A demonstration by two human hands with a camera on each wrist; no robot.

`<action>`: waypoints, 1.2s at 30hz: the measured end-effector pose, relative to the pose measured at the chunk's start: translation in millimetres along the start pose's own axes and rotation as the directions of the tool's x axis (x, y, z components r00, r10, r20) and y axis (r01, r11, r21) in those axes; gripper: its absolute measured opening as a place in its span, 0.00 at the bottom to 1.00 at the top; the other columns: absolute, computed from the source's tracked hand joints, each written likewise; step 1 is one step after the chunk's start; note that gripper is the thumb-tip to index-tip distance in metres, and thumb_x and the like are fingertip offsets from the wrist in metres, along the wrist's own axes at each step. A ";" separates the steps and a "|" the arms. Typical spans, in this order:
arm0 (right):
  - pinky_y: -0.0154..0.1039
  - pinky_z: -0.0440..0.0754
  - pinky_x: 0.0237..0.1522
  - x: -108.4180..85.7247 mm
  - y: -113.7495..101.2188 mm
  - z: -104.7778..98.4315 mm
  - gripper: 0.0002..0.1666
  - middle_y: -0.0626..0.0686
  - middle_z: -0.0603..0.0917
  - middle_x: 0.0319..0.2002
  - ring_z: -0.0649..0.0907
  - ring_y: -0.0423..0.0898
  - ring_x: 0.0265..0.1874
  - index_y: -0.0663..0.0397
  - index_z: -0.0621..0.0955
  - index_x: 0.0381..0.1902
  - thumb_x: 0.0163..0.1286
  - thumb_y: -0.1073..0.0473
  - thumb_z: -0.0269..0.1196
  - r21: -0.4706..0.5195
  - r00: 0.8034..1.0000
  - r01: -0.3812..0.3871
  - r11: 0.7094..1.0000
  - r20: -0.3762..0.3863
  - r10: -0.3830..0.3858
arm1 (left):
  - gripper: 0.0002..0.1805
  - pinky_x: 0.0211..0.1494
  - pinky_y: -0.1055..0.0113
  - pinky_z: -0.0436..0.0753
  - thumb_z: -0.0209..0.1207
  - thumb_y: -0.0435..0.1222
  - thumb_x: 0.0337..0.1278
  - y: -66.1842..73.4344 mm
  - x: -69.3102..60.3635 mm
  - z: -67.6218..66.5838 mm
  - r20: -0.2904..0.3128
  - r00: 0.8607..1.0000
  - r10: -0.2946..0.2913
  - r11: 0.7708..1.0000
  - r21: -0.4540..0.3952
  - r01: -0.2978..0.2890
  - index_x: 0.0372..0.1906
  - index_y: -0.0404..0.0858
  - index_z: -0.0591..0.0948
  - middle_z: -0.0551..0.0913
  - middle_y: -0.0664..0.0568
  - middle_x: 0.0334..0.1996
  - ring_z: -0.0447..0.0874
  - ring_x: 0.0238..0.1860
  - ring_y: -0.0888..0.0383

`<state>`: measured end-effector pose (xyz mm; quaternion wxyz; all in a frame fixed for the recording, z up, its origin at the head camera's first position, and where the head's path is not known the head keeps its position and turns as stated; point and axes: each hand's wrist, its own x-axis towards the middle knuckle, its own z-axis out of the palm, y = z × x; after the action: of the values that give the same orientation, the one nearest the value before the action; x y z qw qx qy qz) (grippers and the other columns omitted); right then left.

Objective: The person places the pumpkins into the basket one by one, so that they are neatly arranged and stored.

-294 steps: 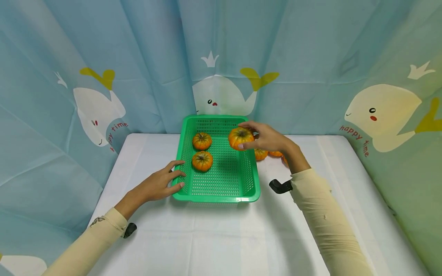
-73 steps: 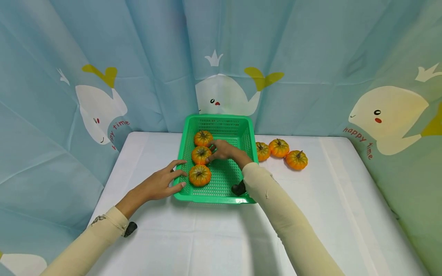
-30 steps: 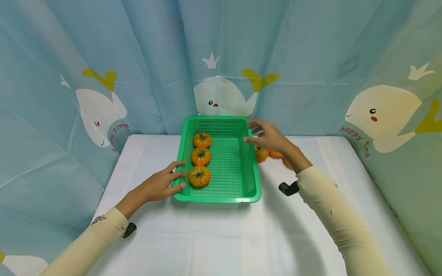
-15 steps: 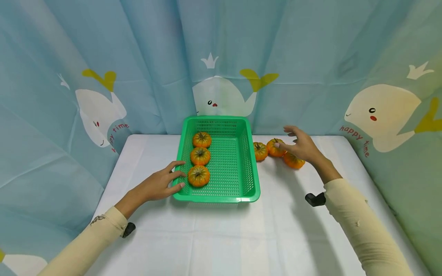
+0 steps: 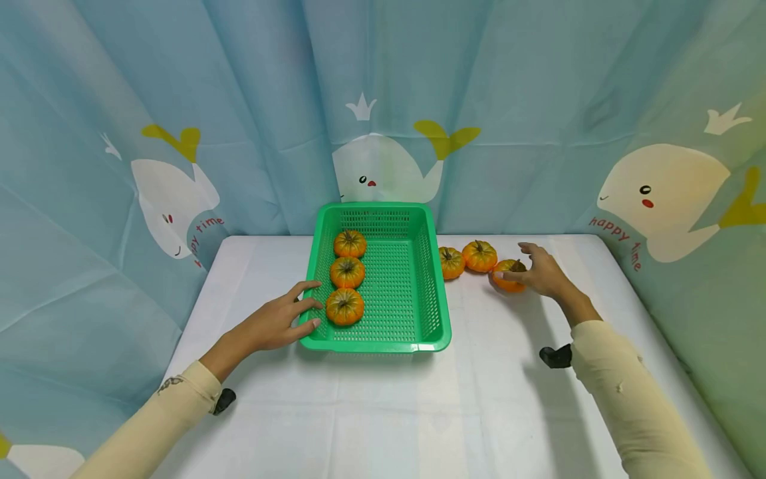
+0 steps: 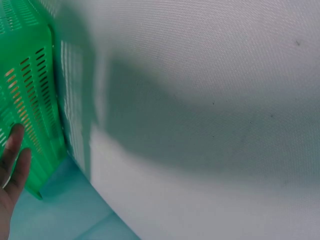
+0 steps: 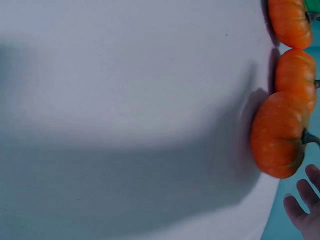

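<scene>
"What's on your head feed?"

"I have the person's left hand point(image 5: 275, 322) with fingers spread over the left rim of the green basket point(image 5: 374, 346); a row of pumpkins point(image 5: 347, 273), three of them, sits inside, just past those fingertips."

"And the right hand point(image 5: 543, 273)?"

"It's at the end pumpkin point(image 5: 507, 287) on the white table point(image 5: 383, 412). I see the thumb across the near side, the fingers apart from it at the far side; I can't tell whether the thumb touches. Past the thumb tip come the middle pumpkin point(image 5: 479, 256) and the last pumpkin point(image 5: 451, 263), just beside the basket."

"Left wrist?"

"I get two fingers, slightly parted, in front of the basket's slotted wall. I can't tell how firmly they rest. A shadow spreads to their right."

"Right wrist?"

"Three fingers, parted. The end pumpkin is just above their tips, a gap between; the other two line up farther off."
</scene>
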<state>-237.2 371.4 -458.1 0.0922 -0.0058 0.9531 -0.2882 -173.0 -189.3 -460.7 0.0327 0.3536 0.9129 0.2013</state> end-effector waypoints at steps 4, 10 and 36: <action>0.69 0.62 0.67 -0.9 9.9 4.6 0.57 0.76 0.59 0.71 0.63 0.74 0.68 0.73 0.56 0.75 0.65 0.44 0.70 -0.004 1.000 -0.008 1.000 0.007 0.008 | 0.20 0.47 0.53 0.84 0.57 0.49 0.71 -0.3 -0.7 0.4 -0.009 1.000 0.005 1.000 -0.001 -0.005 0.58 0.43 0.82 0.62 0.47 0.74 0.86 0.47 0.50; 0.68 0.64 0.66 1.1 17.9 9.8 0.51 0.78 0.64 0.67 0.67 0.75 0.64 0.76 0.61 0.71 0.65 0.46 0.69 -0.040 1.000 -0.003 0.999 0.009 0.003 | 0.20 0.48 0.53 0.84 0.57 0.49 0.71 -0.5 -0.9 0.3 -0.011 1.000 0.008 1.000 -0.005 -0.008 0.58 0.43 0.82 0.62 0.47 0.74 0.86 0.47 0.51; 0.67 0.62 0.68 -1.1 23.8 19.7 0.48 0.78 0.63 0.68 0.65 0.74 0.66 0.70 0.60 0.73 0.68 0.49 0.66 -0.003 0.996 -0.085 0.996 0.022 0.085 | 0.19 0.49 0.53 0.84 0.56 0.49 0.72 -1.6 0.1 2.5 -0.004 1.000 -0.003 1.000 -0.015 0.003 0.58 0.45 0.81 0.61 0.48 0.75 0.86 0.49 0.50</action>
<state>-231.6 380.5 -487.1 0.1148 0.0312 0.9518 -0.2828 -173.6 -189.4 -463.6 0.0340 0.3517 0.9119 0.2090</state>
